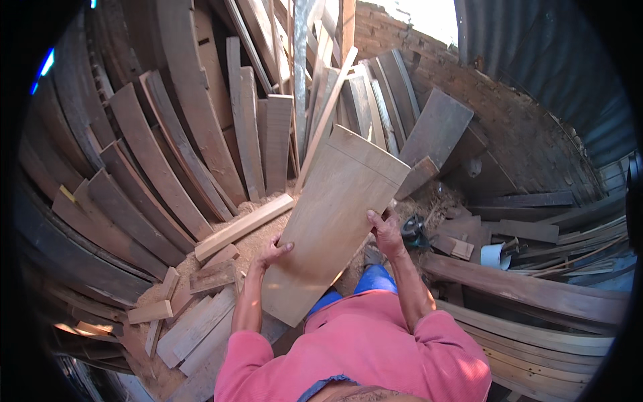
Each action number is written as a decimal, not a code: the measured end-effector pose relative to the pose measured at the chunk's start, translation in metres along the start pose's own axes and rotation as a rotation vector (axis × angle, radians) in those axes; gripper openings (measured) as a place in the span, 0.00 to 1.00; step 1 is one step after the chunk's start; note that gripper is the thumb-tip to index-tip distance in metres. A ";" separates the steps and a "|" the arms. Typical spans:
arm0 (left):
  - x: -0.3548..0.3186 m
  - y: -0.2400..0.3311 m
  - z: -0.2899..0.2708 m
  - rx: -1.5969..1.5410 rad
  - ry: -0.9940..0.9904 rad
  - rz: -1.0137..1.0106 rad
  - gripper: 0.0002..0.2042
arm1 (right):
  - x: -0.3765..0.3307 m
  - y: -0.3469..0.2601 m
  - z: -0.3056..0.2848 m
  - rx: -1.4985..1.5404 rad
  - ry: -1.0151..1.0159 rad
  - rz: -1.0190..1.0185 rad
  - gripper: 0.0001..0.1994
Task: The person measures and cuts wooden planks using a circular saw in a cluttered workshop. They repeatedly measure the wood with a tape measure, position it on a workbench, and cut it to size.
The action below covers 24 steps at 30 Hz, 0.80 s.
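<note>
A wide, flat wooden board (335,208) is held up in front of my body, tilted so its far end leans to the right. Near that far end a thin line runs across its face. My left hand (273,252) grips the board's left edge, thumb on the face and the other fingers mostly hidden. On the opposite edge, further up, my right hand (384,228) holds it the same way, its fingers behind the wood. The near end of the board reaches down beside my pink shirt (355,335).
Many planks (151,141) lean upright at the left and back. A squared timber (244,226) and offcuts (201,331) lie on sawdust. To the right are a dark power tool (414,231), a white container (494,256) and stacked boards (529,288). A brick wall (522,127) stands behind.
</note>
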<state>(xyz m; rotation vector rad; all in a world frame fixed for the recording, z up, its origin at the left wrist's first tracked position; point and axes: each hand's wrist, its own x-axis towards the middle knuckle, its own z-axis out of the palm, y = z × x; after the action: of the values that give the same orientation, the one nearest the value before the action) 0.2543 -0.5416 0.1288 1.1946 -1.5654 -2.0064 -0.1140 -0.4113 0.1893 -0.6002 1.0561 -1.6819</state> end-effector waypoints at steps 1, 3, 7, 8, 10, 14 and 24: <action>-0.034 0.021 0.003 -0.071 0.044 0.055 0.36 | 0.007 -0.001 0.022 0.058 -0.063 -0.070 0.26; -0.068 0.046 0.022 -0.098 0.087 0.163 0.31 | 0.007 -0.036 0.069 0.153 -0.126 -0.291 0.26; -0.134 0.039 0.027 0.043 0.305 0.395 0.21 | 0.013 -0.087 0.152 0.203 -0.299 -0.338 0.28; -0.138 0.032 0.029 0.056 0.346 0.453 0.19 | 0.013 -0.096 0.171 0.162 -0.343 -0.375 0.28; -0.166 0.049 0.048 0.195 0.472 0.570 0.18 | 0.005 -0.114 0.216 0.095 -0.439 -0.438 0.29; -0.188 0.029 0.074 0.045 0.587 0.438 0.21 | -0.015 -0.117 0.274 -0.151 -0.643 -0.507 0.28; -0.248 -0.010 0.076 -0.298 0.801 0.609 0.32 | -0.063 -0.066 0.335 -0.377 -0.859 -0.454 0.34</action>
<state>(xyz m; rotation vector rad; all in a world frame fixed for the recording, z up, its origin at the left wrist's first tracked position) 0.3455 -0.3184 0.2248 1.0332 -1.0002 -1.1036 0.1417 -0.4660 0.4172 -1.7228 0.6085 -1.3371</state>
